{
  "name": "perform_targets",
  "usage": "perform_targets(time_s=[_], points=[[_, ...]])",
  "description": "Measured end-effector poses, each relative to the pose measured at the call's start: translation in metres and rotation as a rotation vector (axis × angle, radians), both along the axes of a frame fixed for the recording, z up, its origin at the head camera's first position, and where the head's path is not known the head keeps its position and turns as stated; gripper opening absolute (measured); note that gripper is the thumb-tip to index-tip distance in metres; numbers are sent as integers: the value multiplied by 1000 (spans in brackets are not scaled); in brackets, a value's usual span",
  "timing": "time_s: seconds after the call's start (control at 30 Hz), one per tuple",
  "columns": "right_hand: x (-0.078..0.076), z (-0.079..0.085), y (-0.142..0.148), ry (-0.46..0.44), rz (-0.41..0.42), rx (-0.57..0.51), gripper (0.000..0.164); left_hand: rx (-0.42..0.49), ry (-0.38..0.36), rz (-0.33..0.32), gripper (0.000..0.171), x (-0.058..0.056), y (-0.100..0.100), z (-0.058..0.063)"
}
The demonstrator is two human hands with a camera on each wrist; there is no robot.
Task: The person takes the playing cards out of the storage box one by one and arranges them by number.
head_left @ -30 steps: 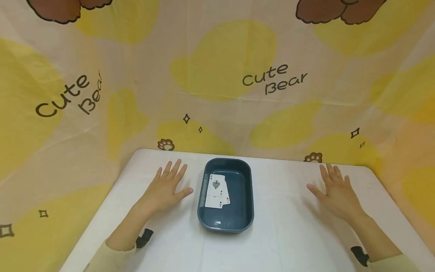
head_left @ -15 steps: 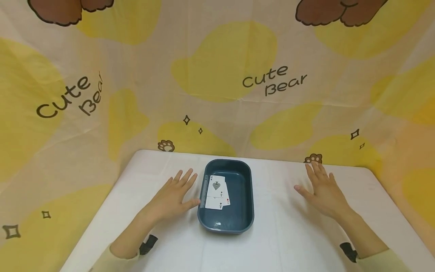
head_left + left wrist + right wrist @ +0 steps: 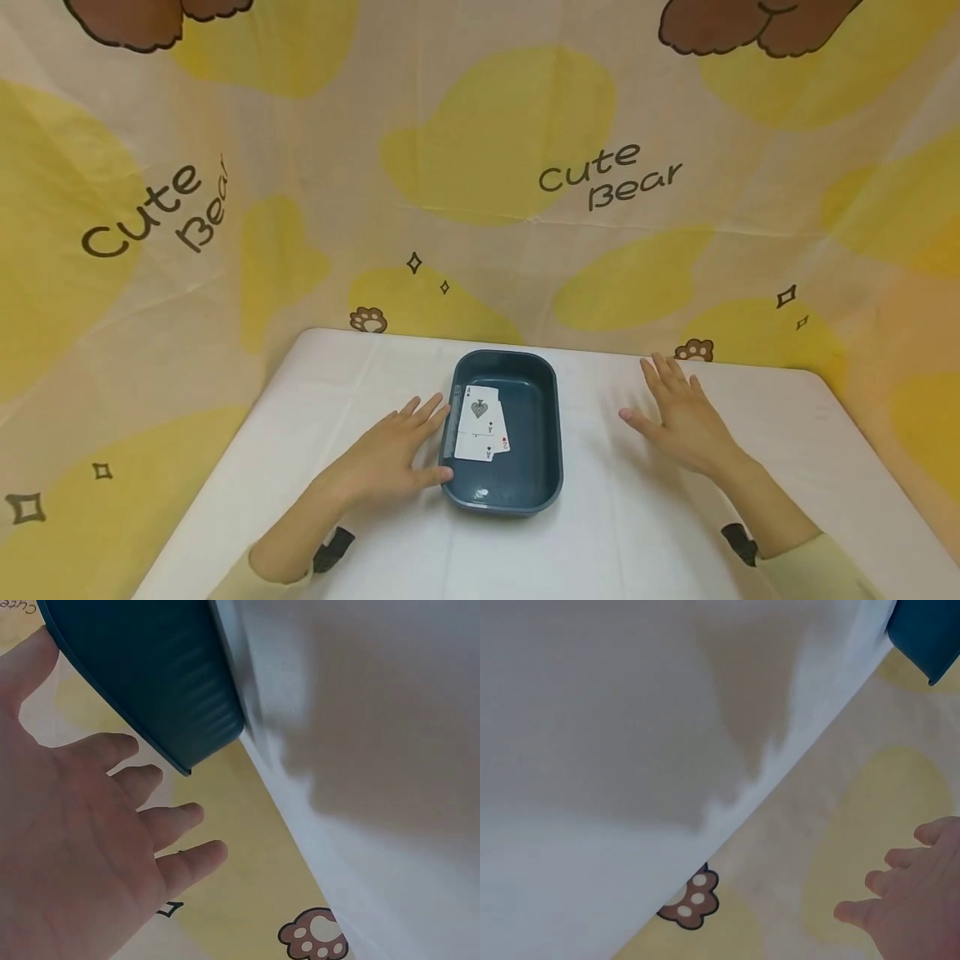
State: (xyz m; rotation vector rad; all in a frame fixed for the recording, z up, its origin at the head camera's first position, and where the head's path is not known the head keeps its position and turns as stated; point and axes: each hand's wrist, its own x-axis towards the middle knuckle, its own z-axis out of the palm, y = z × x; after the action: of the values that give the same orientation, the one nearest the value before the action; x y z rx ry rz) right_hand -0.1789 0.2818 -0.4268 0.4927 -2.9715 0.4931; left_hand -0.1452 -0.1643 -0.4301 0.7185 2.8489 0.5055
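A dark blue rectangular tray (image 3: 525,479) with raised sides stands at the middle of the table. Overlapping playing cards (image 3: 477,421) lie face up inside it, toward its left wall; an ace of spades is on top and a red two peeks out beneath. My left hand (image 3: 386,457) is at the tray's left side, fingers spread, thumb and fingertips right by the rim; whether they touch it I cannot tell. In the left wrist view the palm (image 3: 82,840) faces the tray wall (image 3: 161,682). Off to the tray's right, my right hand (image 3: 686,425) hovers with spread fingers, holding nothing.
A white-covered table (image 3: 607,533) carries the tray. Behind it hangs a yellow-patterned cloth (image 3: 495,142) with printed bears and lettering, meeting the table's back edge. Dark wrist-worn pieces (image 3: 333,550) show near both sleeves.
My left hand has moved right and slightly toward me, up to the tray's side. The right hand has shifted left, nearer the tray. Tray and cards have stayed in place.
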Motion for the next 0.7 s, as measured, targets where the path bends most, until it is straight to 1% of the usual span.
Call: perform_targets(time_s=[0.17,0.4,0.53,0.7], points=[[-4,0,-13,-13,19,-10,94,26,-14,-22,92,1,2,-1],[-8,1,-34,-41,48,-39,96,59,-12,-46,99,2,2,-4],[-12,0,-45,-40,76,-55,98,54,-5,-53,101,3,2,-6],[-16,4,-62,-27,117,-94,102,38,8,-57,101,3,3,-5]])
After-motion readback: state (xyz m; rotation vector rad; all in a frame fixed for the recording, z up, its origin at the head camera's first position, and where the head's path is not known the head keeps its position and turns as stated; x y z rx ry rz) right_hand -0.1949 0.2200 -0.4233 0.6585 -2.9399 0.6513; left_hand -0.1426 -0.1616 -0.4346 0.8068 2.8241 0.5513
